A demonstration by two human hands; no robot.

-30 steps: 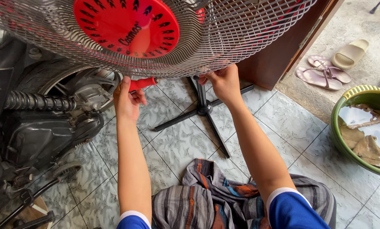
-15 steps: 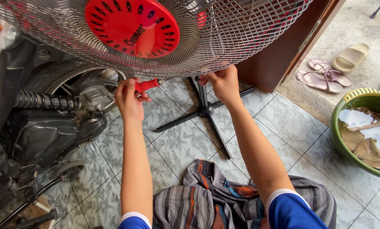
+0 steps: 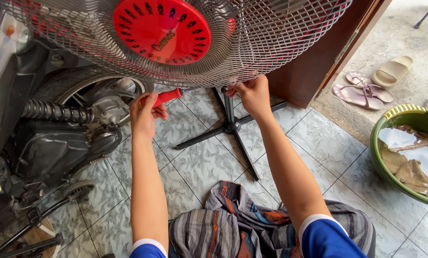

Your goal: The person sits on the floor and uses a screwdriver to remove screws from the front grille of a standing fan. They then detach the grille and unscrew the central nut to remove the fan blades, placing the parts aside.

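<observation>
Left hand [image 3: 146, 113] is closed round the red handle of a screwdriver [image 3: 168, 96], thumb on top, just under the lower rim of the fan grille [image 3: 252, 52]. Screwdriver's long axis runs approx. level w/ a slight upward tilt, handle end at the palm, metal shaft pointing toward the right hand and the grille's bottom edge; tip looks to meet the wire rim but too small to be sure. Right hand [image 3: 252, 95] is pinched shut on the grille rim at its lowest point, fingers curled up into the wires, arm stretched out from the blue sleeve.

Grille is a wire dome w/ a red round hub [image 3: 162, 31] in its centre, filling the top of the view, tilted face-down toward the person. Behind the hands, the fan's black cross-shaped stand [image 3: 230, 126] sits on the marbled grey floor tiles [image 3: 199, 162], its pole rising just beside the right hand.

Left of the left forearm: a scooter's rear wheel [image 3: 87, 88], coil shock [image 3: 56, 112] and black engine casing, close to the elbow side. Striped cloth [image 3: 228, 224] over the lap, between the arms. Right: green basin [image 3: 407, 153] holding wet cloths, well apart. Sandals [image 3: 371, 86] lie beyond the brown door frame [image 3: 319, 62].
</observation>
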